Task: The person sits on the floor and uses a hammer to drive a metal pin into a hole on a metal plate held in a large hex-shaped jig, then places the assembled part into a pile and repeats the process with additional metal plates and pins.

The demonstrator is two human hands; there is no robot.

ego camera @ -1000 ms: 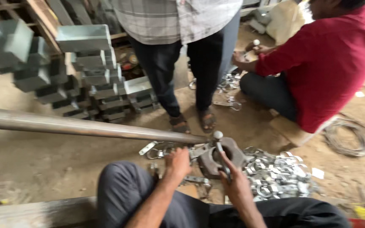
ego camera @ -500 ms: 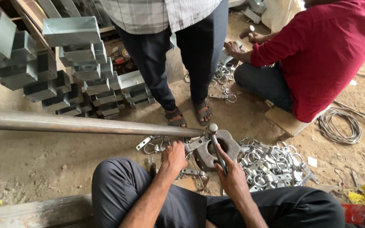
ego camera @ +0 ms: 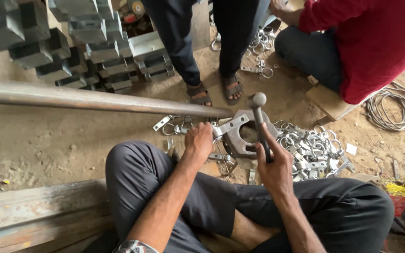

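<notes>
Since half a second ago, the right hand (ego camera: pixel 273 165) has lifted the hammer (ego camera: pixel 260 122) a little, so its round grey head now sits above the far edge of the block. That hand is closed tight around the dark handle. The left hand (ego camera: pixel 198 140) is closed too, with the fingers curled down on a flat shiny metal strap (ego camera: pixel 230 125) that lies across the block; I cannot tell if it pinches the strap or just presses it.

Under the strap sits the heavy metal block (ego camera: pixel 244 138). It is thick, dull and rusty brown, with a big hole in the middle, and it rests on the dirt floor (ego camera: pixel 62 140) in front of the person's knees.

The work looks about midway. To the right lies a big pile of shiny clamps (ego camera: pixel 312 152), small bent pieces with rings, which look finished. A few loose ones (ego camera: pixel 172 125) lie to the left by the block, so more seem to be waiting.

A long round rusty pipe (ego camera: pixel 94 99) runs across the floor and ends near the left hand. Farther off stand stacked grey metal channels (ego camera: pixel 94 42), square and smooth. Another person stands in sandals (ego camera: pixel 215 91), and a person in a red shirt (ego camera: pixel 376 42) sits by a coil of wire (ego camera: pixel 390 110).
</notes>
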